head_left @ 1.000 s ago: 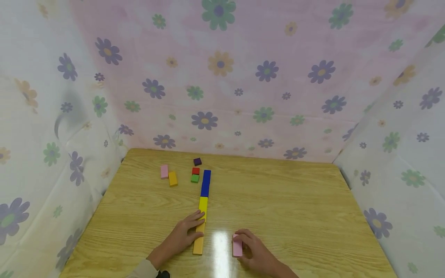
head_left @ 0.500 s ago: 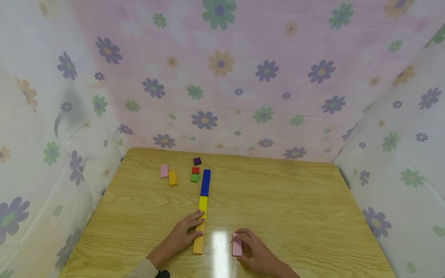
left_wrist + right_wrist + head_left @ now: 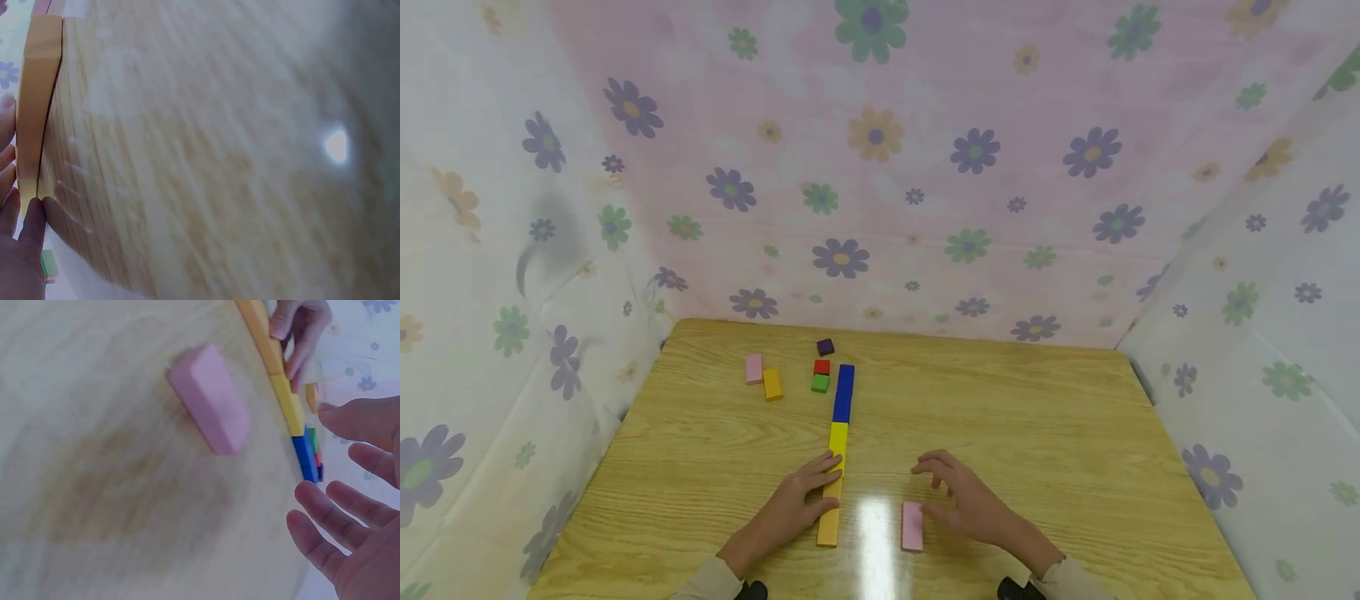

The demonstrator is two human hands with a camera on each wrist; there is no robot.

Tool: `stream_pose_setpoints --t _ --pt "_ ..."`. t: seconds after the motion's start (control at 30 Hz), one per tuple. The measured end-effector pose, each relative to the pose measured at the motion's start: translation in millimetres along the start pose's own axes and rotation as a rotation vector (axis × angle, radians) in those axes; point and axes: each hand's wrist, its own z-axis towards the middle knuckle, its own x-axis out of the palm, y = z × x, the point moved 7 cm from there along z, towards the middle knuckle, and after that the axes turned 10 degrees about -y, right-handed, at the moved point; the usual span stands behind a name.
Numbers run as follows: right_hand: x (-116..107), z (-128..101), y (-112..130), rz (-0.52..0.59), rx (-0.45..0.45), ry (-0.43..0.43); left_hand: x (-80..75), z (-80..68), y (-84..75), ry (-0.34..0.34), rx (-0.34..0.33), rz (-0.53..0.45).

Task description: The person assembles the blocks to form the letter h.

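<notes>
A row of long blocks lies end to end on the wooden table (image 3: 1037,433): an orange block (image 3: 828,521) nearest me, then a yellow block (image 3: 838,440), then a blue block (image 3: 845,392). My left hand (image 3: 817,483) rests its straight fingers (image 3: 11,187) against the orange block (image 3: 37,106) from the left side. A pink block (image 3: 912,526) lies flat to the right of the row. My right hand (image 3: 936,475) hovers just beyond it with its fingers (image 3: 340,519) spread, holding nothing and apart from the pink block (image 3: 209,406).
Near the back of the table sit a purple cube (image 3: 825,347), a red cube (image 3: 822,367) and a green cube (image 3: 820,383). Left of them lie a small pink block (image 3: 754,368) and a small orange block (image 3: 772,384). Flowered cloth walls (image 3: 880,167) enclose three sides.
My right hand has let go of the pink block and moved away from it, up and toward the back, with its fingers spread. The pink block and my left hand have stayed put.
</notes>
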Motion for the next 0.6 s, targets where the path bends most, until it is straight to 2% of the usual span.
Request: stream_pose_setpoints --t 0.27,0.43,0.6 --pt "-18 33 9 -0.058 -0.054 -0.007 -1.7 0.4 0.0 -0.009 0.0 -0.02" --pt "-23 52 15 -0.083 -0.117 -0.015 -0.6 -0.1 0.6 0.0 -0.012 -0.016" --pt "-24 68 18 -0.093 -0.131 -0.022 0.1 -1.3 0.5 0.005 -0.028 -0.012"
